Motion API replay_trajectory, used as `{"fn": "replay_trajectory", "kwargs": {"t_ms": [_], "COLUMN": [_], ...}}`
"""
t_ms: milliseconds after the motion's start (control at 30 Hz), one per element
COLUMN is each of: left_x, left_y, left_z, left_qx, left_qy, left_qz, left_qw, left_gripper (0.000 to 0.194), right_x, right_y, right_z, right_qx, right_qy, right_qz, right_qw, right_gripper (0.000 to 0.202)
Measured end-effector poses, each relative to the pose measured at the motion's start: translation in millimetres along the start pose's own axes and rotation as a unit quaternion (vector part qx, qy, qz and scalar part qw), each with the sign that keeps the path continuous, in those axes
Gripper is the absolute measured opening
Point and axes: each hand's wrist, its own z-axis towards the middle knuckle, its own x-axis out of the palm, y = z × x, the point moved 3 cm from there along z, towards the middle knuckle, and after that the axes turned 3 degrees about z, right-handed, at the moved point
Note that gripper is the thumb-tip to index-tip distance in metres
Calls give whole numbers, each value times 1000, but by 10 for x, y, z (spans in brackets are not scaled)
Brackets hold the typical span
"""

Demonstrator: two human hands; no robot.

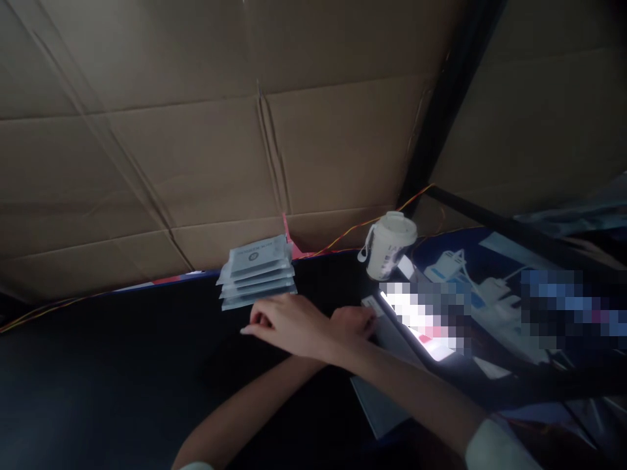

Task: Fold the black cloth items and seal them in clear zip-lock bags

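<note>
Right hand [289, 323]: centre of frame, crossed over the other forearm, palm down on the dark table [122, 352]. Fingers loosely curled, pointing toward frame left; nothing visibly held. Knuckles lie just below the packets.

Left hand [353, 322]: just right of centre, partly covered by the right wrist. Fingers rest against the edge of a grey sheet [379, 405]; whether they pinch it or only touch it cannot be told.

Packets [257, 272]: fanned stack of pale, flat pouches, centre of frame, at the table's far edge, leaning against the cardboard. Top one bears a round dark mark and a line of print, too small to read.

Cup [389, 245]: white, lidded, upright, right of centre, with a printed label; contents hidden by the lid.

Cardboard [196, 130]: creased brown sheets filling the upper frame, forming a wall behind the table.

Wire [353, 228]: thin, red-yellow, running along the base of the cardboard toward the cup.

Chargers [490, 294]: white plugs and cables, right of frame, partly blurred out.

Bright panel, lower right of centre: blurred, not identifiable.
</note>
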Motion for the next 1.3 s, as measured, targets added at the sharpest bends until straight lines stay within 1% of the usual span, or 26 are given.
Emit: {"fn": "replay_trajectory", "kwargs": {"t_ms": [100, 167, 200, 233, 267, 300, 367, 433, 500, 700, 833, 1000, 1067, 1133, 1200, 1233, 1300], "left_x": [216, 279, 291, 294, 291, 287, 282, 287, 298, 299, 282, 252, 242, 231, 201, 170, 63], "left_y": [-137, -155, -150, -140, -128, -117, -102, -99, -105, -119, -114, -132, -142, -131, -70, -15, 139], "left_z": [78, 82, 74, 62, 47, 34, 13, 6, 7, 10, 9, 26, 45, 61, 56, 37, -46], "left_qx": [70, 93, 101, 107, 112, 115, 118, 118, 117, 118, 112, 97, 86, 72, 48, 31, -7], "left_qy": [51, 60, 61, 60, 60, 59, 58, 57, 55, 57, 63, 80, 88, 95, 95, 90, 66], "left_qz": [21, 36, 42, 48, 53, 57, 65, 71, 76, 77, 72, 64, 60, 53, 45, 40, 29], "left_qw": [996, 993, 992, 991, 991, 990, 989, 989, 989, 988, 989, 990, 991, 991, 993, 995, 997], "left_gripper": [11, 12, 14, 15, 16, 17, 17, 17, 16, 17, 16, 15, 16, 16, 15, 16, 24], "right_x": [498, 838, 987, 1112, 1208, 1277, 1345, 1355, 1344, 1319, 1311, 1237, 1186, 1109, 977, 883, 639], "right_y": [-54, -95, -109, -119, -130, -138, -147, -150, -150, -153, -158, -184, -205, -235, -278, -304, -375], "right_z": [161, 233, 258, 276, 288, 292, 275, 236, 201, 195, 204, 231, 245, 254, 252, 246, 218], "right_qx": [3, 7, 3, -1, 0, 2, 4, 1, -2, 3, 1, -5, -13, -21, -29, -34, -41], "right_qy": [119, 201, 232, 246, 246, 233, 189, 156, 150, 166, 165, 200, 198, 178, 138, 107, 24], "right_qz": [-33, -65, -77, -83, -89, -92, -93, -89, -84, -77, -77, -65, -64, -71, -83, -87, -90], "right_qw": [992, 977, 970, 966, 965, 968, 977, 984, 985, 983, 983, 978, 978, 981, 987, 990, 995], "right_gripper": [26, 32, 34, 37, 41, 43, 44, 42, 40, 39, 41, 37, 33, 29, 25, 23, 20]}}
